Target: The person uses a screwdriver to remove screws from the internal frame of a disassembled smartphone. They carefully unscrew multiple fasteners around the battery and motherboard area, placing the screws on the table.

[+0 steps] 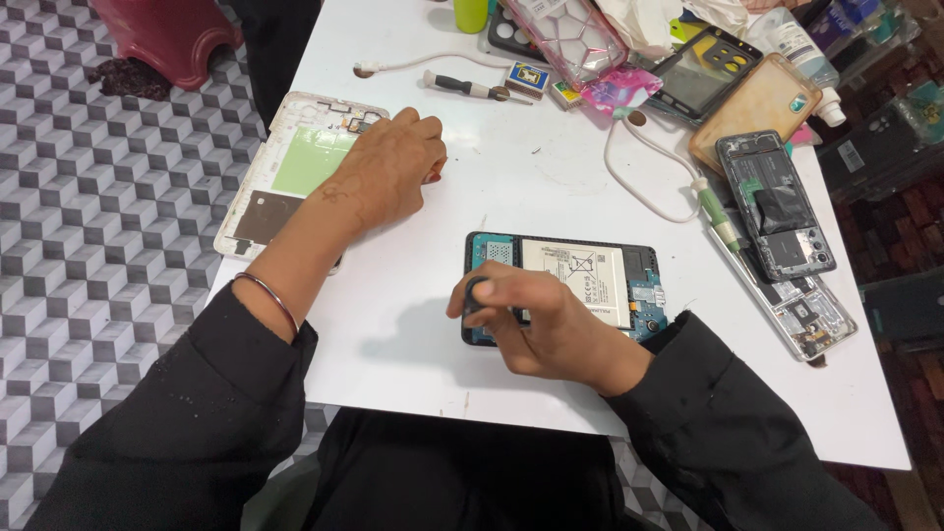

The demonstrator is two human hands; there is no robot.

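An opened phone (600, 280) lies back-side up on the white table (492, 197), its white battery and blue circuit board exposed. My right hand (546, 329) sits over the phone's near left end, fingers closed around a small dark tool whose black round cap (477, 290) shows at the fingertips. My left hand (388, 167) rests loosely curled on the table farther left, its fingers touching the edge of a white tablet frame (285, 172) with a green panel. It holds nothing that I can see.
A black-handled screwdriver (472, 88) and a white cable (639, 182) lie toward the back. Several phone parts, cases and a dismantled phone (777, 206) crowd the back right. A red stool (172, 34) stands on the tiled floor.
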